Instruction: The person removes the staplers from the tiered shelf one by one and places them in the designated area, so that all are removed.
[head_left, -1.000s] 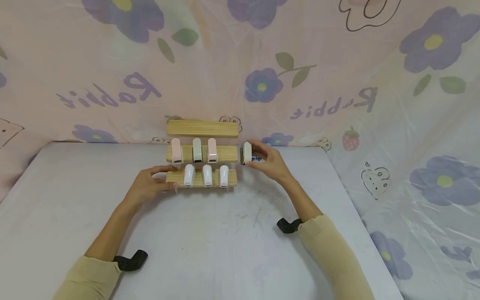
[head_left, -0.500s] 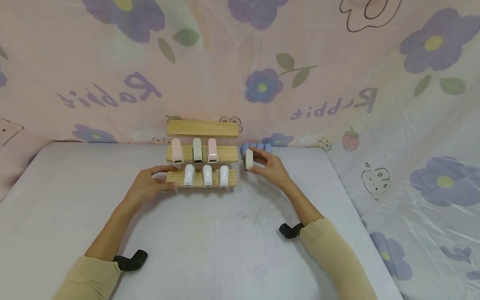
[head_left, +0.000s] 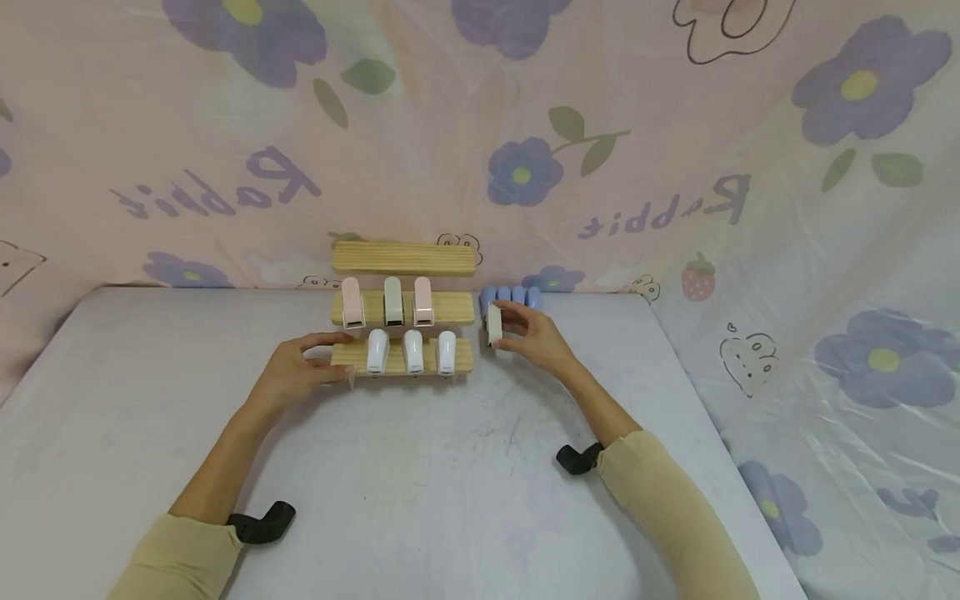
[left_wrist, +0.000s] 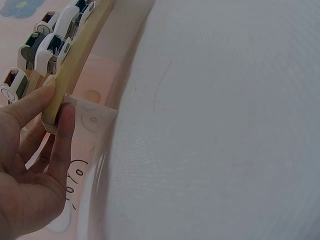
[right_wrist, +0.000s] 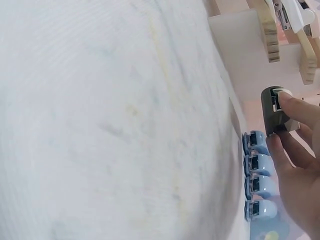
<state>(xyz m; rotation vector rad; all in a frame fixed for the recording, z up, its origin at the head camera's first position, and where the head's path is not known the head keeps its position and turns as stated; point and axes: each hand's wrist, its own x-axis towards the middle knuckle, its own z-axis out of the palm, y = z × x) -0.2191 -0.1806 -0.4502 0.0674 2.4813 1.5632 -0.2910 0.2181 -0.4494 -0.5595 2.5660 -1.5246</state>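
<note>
In the head view, my left hand [head_left: 291, 372] grips the left end of the lowest wooden shelf [head_left: 465, 357] of a three-tier rack. The left wrist view shows thumb and fingers on that board's end. Three white mini staplers [head_left: 413, 352] stand on this tier. The middle tier bears two pink staplers [head_left: 352, 302] and a pale green stapler [head_left: 393, 301]. My right hand [head_left: 542, 338] pinches a pale stapler [head_left: 493, 326] just right of the rack. Its dark grey-green base [right_wrist: 272, 115] shows in the right wrist view, apart from the shelves.
Several blue staplers [head_left: 518, 296] stand in a row on the white table [head_left: 450, 483], right of the rack and behind my right hand. The top wooden shelf [head_left: 405, 257] is bare. A printed curtain [head_left: 420, 167] hangs behind the table.
My right hand has brought the pale stapler a little lower and nearer to me, turning it slightly. The blue staplers behind show more fully. My left hand keeps its grip on the shelf.
</note>
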